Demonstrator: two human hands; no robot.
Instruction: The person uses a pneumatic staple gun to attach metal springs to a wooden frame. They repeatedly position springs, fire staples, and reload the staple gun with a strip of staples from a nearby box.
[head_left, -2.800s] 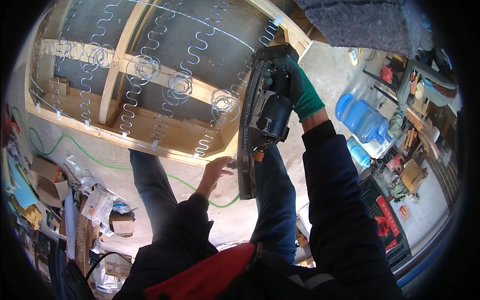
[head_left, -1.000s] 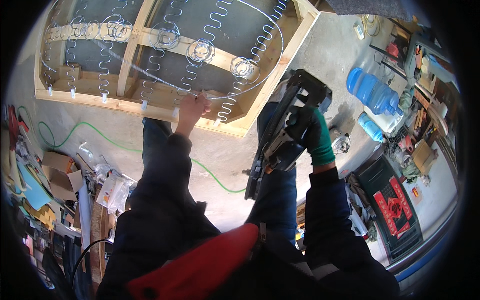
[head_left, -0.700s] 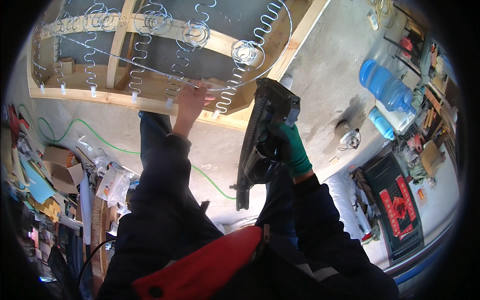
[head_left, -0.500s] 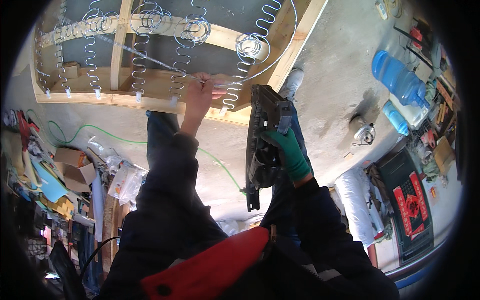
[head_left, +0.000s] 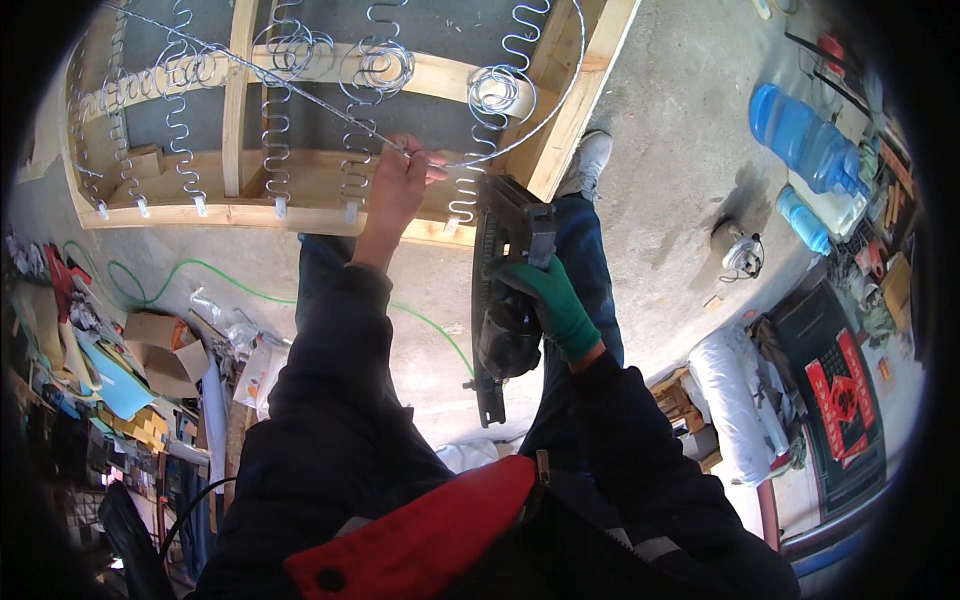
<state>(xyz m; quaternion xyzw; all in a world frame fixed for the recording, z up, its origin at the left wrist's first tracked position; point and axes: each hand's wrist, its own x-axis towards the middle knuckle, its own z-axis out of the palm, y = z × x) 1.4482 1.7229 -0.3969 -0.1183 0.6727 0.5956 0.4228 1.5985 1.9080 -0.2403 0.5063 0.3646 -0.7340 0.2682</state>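
A wooden frame [head_left: 235, 215] lies at the far side, strung with several zigzag metal springs [head_left: 275, 140] that white clips hold to its near rail. Coiled wire loops [head_left: 385, 68] sit along its middle slat. My bare left hand [head_left: 400, 190] is closed on a twisted silvery cord or wire [head_left: 345, 117], pinched above the near rail. From there it runs straight to the upper left and curves round to the right. Gloved in green, my right hand [head_left: 556, 308] grips a black air nail gun [head_left: 508, 335], its upper end close to the rail.
A green hose [head_left: 225, 275] crosses the concrete floor. To the right are a blue water bottle [head_left: 800, 140], a small metal device [head_left: 737, 248] and a white roll [head_left: 728, 410]. An open cardboard box [head_left: 168, 350] stands among clutter on the left. My shoe [head_left: 590, 162] is beside the frame.
The straight stretch of cord has swung upward and now crosses the frame more steeply. My right hand and the nail gun have shifted slightly left. My left hand keeps its pinch.
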